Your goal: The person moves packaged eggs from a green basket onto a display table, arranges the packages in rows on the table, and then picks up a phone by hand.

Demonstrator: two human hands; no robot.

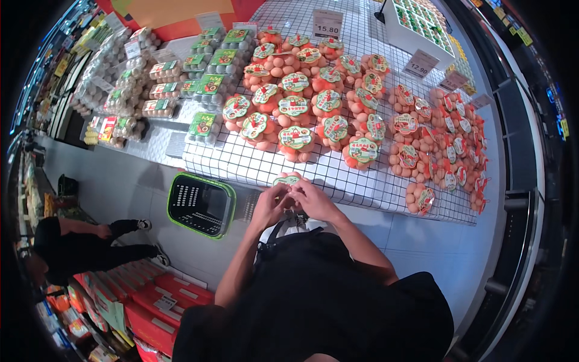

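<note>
My left hand (272, 200) and my right hand (313, 200) meet in front of my body at the near edge of the display table (239, 158). Their bent fingertips come together on a net bag of brown eggs (288, 178), just under its green and white label. The fingers hide the lower part of this bag, so its gathered end cannot be made out. Beyond my hands, more net bags of brown eggs (294, 106) with similar labels lie in rows on the white grid-patterned cover.
A black shopping basket with a green rim (186, 197) is on the left, below the table edge. Clear egg cartons (201, 124) fill the table's left part; red-netted egg bags (452, 135) crowd its right. A person in dark clothes (86, 244) stands at left, near red boxes (158, 307).
</note>
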